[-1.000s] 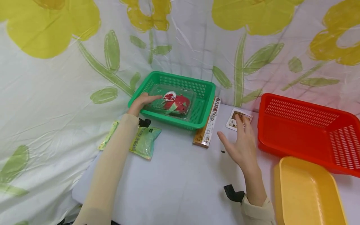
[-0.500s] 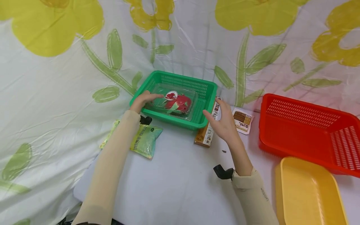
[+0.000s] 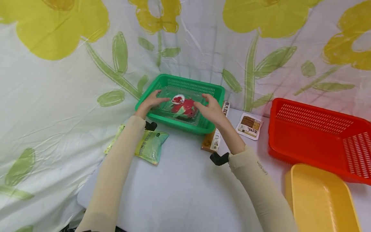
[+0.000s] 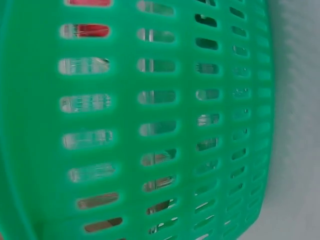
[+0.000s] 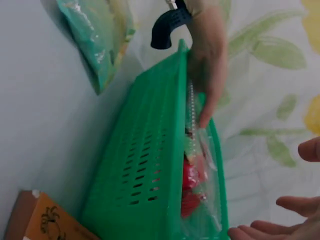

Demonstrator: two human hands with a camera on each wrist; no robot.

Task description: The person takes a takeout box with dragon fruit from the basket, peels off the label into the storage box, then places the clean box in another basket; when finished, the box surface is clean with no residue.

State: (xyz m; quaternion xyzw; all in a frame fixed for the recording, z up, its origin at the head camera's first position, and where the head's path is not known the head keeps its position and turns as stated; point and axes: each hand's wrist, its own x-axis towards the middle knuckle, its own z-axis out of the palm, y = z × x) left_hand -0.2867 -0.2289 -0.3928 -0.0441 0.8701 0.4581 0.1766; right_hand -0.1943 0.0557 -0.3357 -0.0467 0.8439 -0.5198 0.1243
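A clear plastic clamshell box (image 3: 178, 99) with a round label holds a red dragon fruit (image 3: 189, 110). It lies in the green slotted basket (image 3: 179, 124). My left hand (image 3: 147, 103) grips the box's left end, thumb across the lid; its other fingers are partly hidden inside the basket. Over the basket's right side is my right hand (image 3: 212, 109), thumb and fingers spread near the box's right end; whether they touch it I cannot tell. The left wrist view is filled by the basket's wall (image 4: 125, 82). In the right wrist view, the left thumb (image 5: 212, 102) lies on the lid.
A green-yellow packet (image 3: 152, 148) lies left of the basket's front. The pasta box (image 3: 211, 141) lies along the basket's right side, partly under the right arm. Further right are a flat printed pack (image 3: 250, 126), a red basket (image 3: 307, 135) and a yellow tray (image 3: 313, 190).
My right hand has moved left from above the printed pack, past the pasta box, to the right end of the clamshell box. The left hand has stayed at its left end.
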